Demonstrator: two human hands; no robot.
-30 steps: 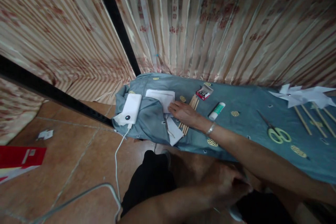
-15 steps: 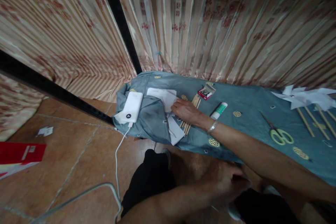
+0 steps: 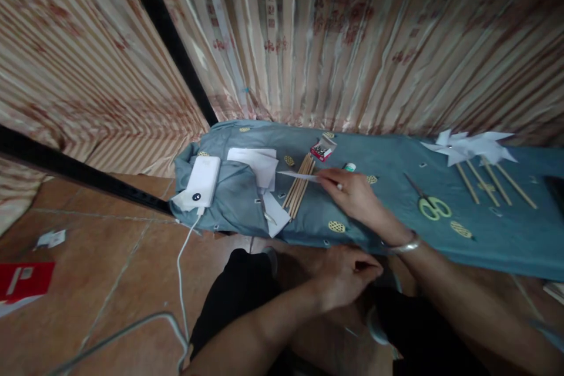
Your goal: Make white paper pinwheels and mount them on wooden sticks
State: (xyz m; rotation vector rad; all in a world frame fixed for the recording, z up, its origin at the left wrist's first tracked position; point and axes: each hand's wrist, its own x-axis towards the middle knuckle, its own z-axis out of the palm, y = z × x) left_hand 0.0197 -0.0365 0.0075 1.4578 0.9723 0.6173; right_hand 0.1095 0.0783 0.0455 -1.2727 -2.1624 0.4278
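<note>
My right hand (image 3: 350,194) pinches a thin piece of white paper (image 3: 299,175) by its edge and holds it above the bundle of wooden sticks (image 3: 301,188). Low in front of the bench, over my lap, is my left hand (image 3: 348,275), its fingers curled together; whether anything sits in them is hidden. A stack of white paper (image 3: 259,165) lies left of the sticks, with another white sheet (image 3: 277,211) below it. Behind the right hand, a glue stick (image 3: 350,167) shows only its green-and-white end. A small open red box of metal pins (image 3: 323,148) stands beyond the sticks.
Scissors with green handles (image 3: 434,207) lie to the right on the blue-grey cloth (image 3: 388,153). Farther right are several white paper pinwheels (image 3: 471,148) on sticks. A white power bank (image 3: 205,181) with a cable rests at the left end. Black poles (image 3: 170,35) and a curtain stand behind.
My right hand has drawn back rightward from the paper stack, bringing a piece of paper with it. My left hand has shifted slightly up and left. The view has turned a little right.
</note>
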